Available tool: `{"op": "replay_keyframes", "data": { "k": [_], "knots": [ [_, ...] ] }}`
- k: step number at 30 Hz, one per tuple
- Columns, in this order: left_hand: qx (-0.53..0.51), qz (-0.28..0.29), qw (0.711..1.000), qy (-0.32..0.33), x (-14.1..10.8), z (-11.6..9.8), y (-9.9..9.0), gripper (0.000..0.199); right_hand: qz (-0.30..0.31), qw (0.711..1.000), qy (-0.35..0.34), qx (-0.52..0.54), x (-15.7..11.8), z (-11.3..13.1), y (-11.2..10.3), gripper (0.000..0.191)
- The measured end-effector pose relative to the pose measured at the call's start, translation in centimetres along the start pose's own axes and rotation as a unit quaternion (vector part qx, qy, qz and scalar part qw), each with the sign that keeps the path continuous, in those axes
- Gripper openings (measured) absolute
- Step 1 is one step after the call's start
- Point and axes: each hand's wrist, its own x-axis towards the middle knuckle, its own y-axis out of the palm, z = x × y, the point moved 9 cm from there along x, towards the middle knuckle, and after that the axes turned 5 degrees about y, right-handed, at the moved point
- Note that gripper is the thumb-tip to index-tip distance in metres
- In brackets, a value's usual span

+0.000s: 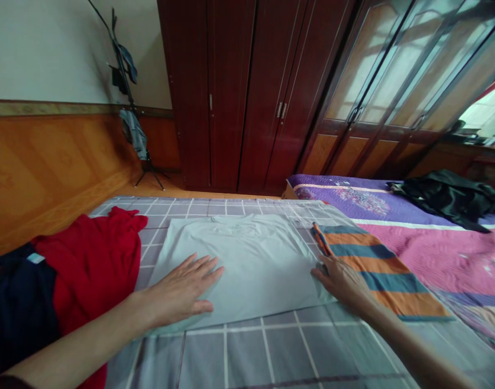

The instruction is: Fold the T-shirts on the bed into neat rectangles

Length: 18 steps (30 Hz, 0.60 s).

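A pale, nearly white T-shirt [259, 265] lies spread out on a grey checked bedsheet [247, 346], its neckline toward the far side and a few wrinkles near the collar. My left hand [186, 286] rests flat over the shirt's left part, fingers apart and holding nothing. At the shirt's right edge is my right hand [340, 278], fingers stretched out, with some of them hard to make out against the cloth. Just beyond that hand, a folded orange and blue striped garment [377, 259] lies on the sheet.
Red cloth [101, 254] and a dark navy garment [20, 297] are heaped at the left. To the right is a bed with a purple and pink cover [413, 237], a black garment [449, 197] on it. Dark red wardrobes [247, 97] and a coat stand [128, 92] stand behind.
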Motion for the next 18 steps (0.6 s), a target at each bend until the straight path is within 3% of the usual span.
{"op": "replay_keyframes", "data": {
  "k": [3, 7, 13, 15, 18],
  "knots": [
    [0.003, 0.006, 0.999, -0.037, -1.0, 1.6, 0.5, 0.066, 0.057, 0.997, 0.047, 0.020, 0.7, -0.7, 0.4, 0.036],
    [-0.030, -0.040, 0.998, -0.038, -1.5, 3.0, 1.2, 0.062, 0.124, 0.986, 0.098, 0.055, 1.8, -1.8, 1.3, 0.035],
    [-0.115, -0.115, 0.985, -0.056, -2.1, 4.3, 0.2, 0.050, 0.150, 0.968, 0.134, 0.151, 3.1, -2.1, 2.0, 0.026],
    [-0.139, -0.127, 0.980, -0.061, -2.1, 4.4, -0.3, 0.048, 0.176, 0.939, 0.166, 0.243, 2.8, -2.0, 2.4, 0.025],
    [-0.176, -0.145, 0.972, -0.062, -2.2, 4.5, -0.7, 0.046, 0.218, 0.848, 0.250, 0.414, 1.3, -1.7, 3.0, 0.021]
  ]
}}
